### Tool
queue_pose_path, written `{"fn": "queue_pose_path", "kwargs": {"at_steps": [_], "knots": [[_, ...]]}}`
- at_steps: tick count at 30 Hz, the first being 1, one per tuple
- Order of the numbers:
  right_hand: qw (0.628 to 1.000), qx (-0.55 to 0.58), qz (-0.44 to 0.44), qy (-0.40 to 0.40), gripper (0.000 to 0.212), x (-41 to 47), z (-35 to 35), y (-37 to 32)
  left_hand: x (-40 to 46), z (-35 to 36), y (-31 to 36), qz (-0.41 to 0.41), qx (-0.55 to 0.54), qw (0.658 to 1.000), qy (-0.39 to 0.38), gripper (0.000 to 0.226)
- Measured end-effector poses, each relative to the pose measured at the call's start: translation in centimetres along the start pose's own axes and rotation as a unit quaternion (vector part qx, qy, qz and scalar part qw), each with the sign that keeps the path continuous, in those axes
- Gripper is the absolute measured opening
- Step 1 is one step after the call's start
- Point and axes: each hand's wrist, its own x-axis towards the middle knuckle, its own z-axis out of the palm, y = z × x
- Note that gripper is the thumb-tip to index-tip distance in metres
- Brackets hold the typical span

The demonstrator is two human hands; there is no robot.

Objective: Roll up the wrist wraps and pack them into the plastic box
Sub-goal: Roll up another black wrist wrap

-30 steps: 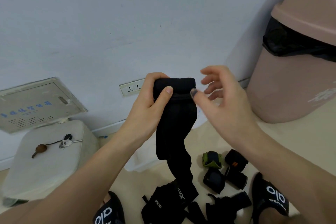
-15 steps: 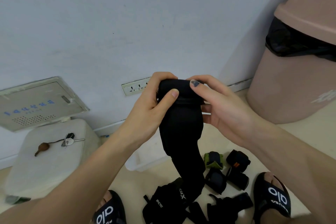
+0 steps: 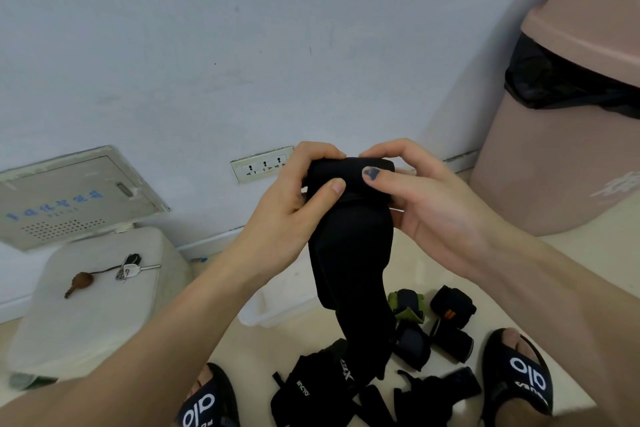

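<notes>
- Head view: left hand (image 3: 287,215) and right hand (image 3: 422,204) both grip the rolled top of a black wrist wrap (image 3: 349,253), thumbs pressed on the roll.
- Its loose tail hangs down to the floor.
- Rolled wraps (image 3: 450,322) lie near the sandals (image 3: 519,374).
- Clear plastic box (image 3: 266,312) sits on the floor behind the hanging wrap, partly hidden.

I see matt black cloth in the wrist wrap (image 3: 349,253), smooth pink plastic on the bin (image 3: 561,163), and shiny metal keys (image 3: 133,269).
</notes>
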Motion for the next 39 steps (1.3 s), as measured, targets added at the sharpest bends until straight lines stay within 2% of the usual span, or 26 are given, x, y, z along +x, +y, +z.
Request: {"fn": "queue_pose_path", "kwargs": {"at_steps": [5,10,13,18,20,22,25,29,35,39], "knots": [[0.999,-0.015,-0.042,0.015,0.021,-0.1,-0.1,0.1,0.2,0.2,-0.3,-0.047,-0.1,0.994,-0.003,0.025],[0.993,-0.085,-0.083,0.029,0.023,0.2,-0.1,0.7,0.9,0.7,0.1,-0.134,-0.21,0.968,0.028,0.007],[0.984,-0.141,-0.107,0.025,0.026,0.0,-0.1,0.8,0.9,1.1,-0.1,-0.18,-0.225,0.957,0.033,0.014],[0.985,-0.149,-0.088,0.011,0.034,0.1,-0.3,0.8,0.7,0.5,0.1,-0.176,-0.257,0.95,0.027,0.011],[0.991,-0.126,-0.047,0.003,0.041,0.4,-0.3,0.7,0.7,0.4,0.0,-0.161,-0.253,0.954,0.018,0.012],[0.992,-0.121,-0.021,0.006,0.037,0.4,-0.1,0.7,0.6,0.3,0.0,-0.144,-0.234,0.961,0.008,0.013],[0.986,-0.16,-0.029,0.032,0.02,0.5,0.3,0.9,0.5,0.4,-0.2,-0.138,-0.218,0.966,0.007,0.023],[0.987,-0.151,-0.054,0.025,0.012,0.5,0.3,1.1,0.6,0.4,-0.4,-0.132,-0.203,0.97,0.012,0.026],[0.985,-0.146,-0.087,0.008,0.026,0.6,-0.1,1.1,0.8,0.7,-0.8,-0.175,-0.166,0.97,0.008,0.039],[0.986,-0.147,-0.084,0.0,0.034,0.6,-0.2,1.0,0.8,0.6,-0.7,-0.171,-0.187,0.967,0.023,0.029]]}}
